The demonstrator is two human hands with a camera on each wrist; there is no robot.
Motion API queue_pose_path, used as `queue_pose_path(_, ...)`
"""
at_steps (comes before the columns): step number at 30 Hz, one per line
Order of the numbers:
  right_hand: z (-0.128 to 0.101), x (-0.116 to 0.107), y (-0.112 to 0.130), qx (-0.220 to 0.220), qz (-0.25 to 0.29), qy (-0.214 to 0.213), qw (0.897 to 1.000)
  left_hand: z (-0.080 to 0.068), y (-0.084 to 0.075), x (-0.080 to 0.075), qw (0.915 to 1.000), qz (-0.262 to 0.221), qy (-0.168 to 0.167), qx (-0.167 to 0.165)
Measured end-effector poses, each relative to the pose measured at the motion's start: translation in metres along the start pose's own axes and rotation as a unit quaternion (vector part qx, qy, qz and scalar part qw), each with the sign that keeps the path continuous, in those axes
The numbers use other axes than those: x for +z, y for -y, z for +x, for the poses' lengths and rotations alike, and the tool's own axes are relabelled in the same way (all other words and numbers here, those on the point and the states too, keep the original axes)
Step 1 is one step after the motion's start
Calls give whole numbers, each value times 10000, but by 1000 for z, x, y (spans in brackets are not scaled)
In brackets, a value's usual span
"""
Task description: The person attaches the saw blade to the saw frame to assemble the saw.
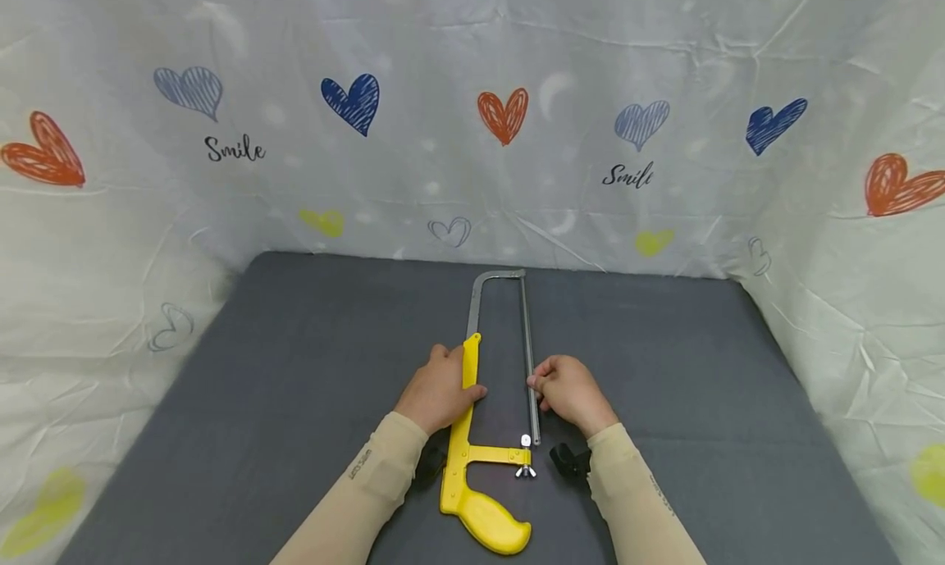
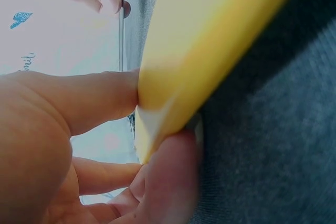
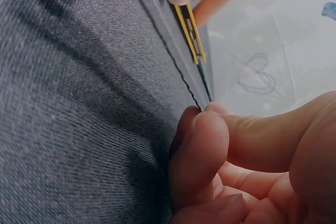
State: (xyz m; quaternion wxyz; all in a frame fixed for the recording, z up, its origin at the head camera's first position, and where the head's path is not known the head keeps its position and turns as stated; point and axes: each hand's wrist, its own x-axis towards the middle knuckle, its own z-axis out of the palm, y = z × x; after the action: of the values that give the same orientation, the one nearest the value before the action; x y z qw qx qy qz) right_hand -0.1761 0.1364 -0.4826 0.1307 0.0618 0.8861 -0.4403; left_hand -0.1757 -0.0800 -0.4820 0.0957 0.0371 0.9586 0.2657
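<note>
A hacksaw with a yellow handle (image 1: 493, 524) and a grey front arm (image 1: 474, 303) lies on the dark cloth. My left hand (image 1: 435, 391) grips the yellow part of its frame, thumb on one side and fingers on the other, as the left wrist view shows close up on the yellow bar (image 2: 194, 40). The thin blade (image 1: 527, 327) meets the frame at the far end; its near end sits beside the pin and wing nut (image 1: 526, 471), apart from them. Thumb and fingertips of my right hand (image 1: 576, 391) pinch the blade along its nearer half. In the right wrist view, the toothed edge (image 3: 181, 72) shows.
Dark grey cloth (image 1: 332, 319) covers the table. White sheeting (image 1: 443, 179) printed with hearts stands behind it and at both sides. A black wrist-worn device (image 1: 568, 460) hangs by the right wrist, close to the saw's near end.
</note>
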Motion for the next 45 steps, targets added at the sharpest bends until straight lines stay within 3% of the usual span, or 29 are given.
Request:
queue_pose_path(12, 2, 0, -1, -221, -230, -139, 9994, 2, -2, 0, 10000, 81, -8, -18)
queue_pose_path(45, 3, 2, -1, -54, -288, -40, 9996, 1, -2, -1, 9998, 142, 107, -67)
